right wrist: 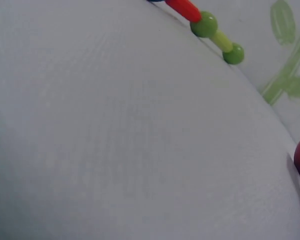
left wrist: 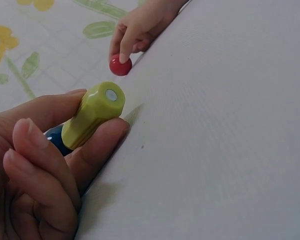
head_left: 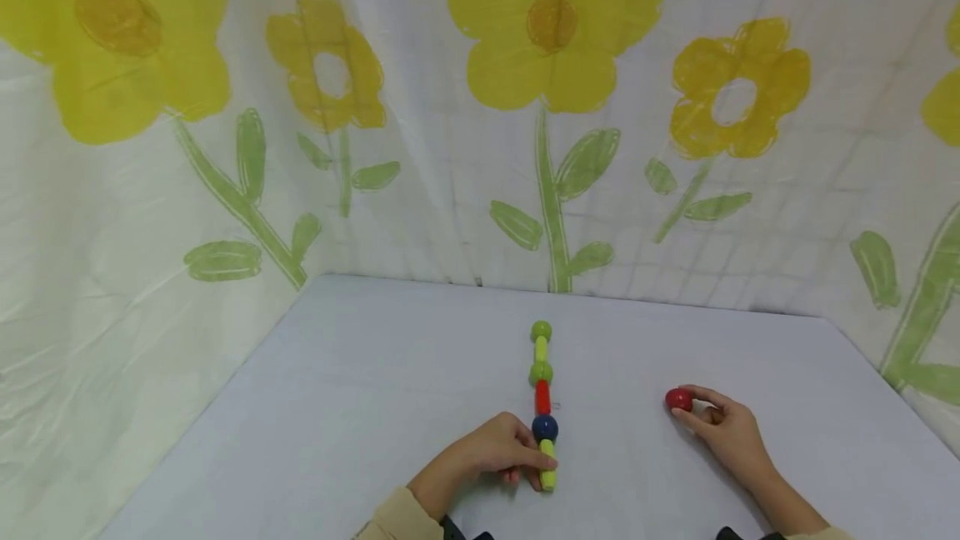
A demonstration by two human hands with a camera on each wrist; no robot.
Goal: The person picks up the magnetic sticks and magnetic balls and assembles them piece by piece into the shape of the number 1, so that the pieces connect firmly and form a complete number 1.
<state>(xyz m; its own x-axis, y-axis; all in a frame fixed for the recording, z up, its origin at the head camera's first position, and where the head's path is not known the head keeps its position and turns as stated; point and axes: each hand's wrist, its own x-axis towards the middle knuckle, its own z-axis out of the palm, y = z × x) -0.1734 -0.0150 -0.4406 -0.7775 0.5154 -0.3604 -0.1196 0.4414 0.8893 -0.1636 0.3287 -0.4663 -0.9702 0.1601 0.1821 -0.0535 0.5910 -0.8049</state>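
My left hand (head_left: pixel 501 450) pinches the yellow-green rod (left wrist: pixel 94 111) at the near end of a straight chain of toy balls and rods. From that rod the chain runs away from me through a dark blue ball (head_left: pixel 545 427), a red rod (head_left: pixel 543 397), a green ball (head_left: pixel 541 372), another yellow-green rod (head_left: pixel 541 349) and a far green ball (head_left: pixel 541 330). A silvery disc shows in the held rod's free end in the left wrist view. Off to the right, my right hand (head_left: pixel 731 436) holds a red ball (head_left: pixel 678 400) between thumb and fingers, apart from the chain.
A pale cloth-covered table (head_left: pixel 337 382) lies under both hands. Behind it hangs a white curtain (head_left: pixel 420 190) painted with yellow flowers and green leaves, meeting the table's back edge.
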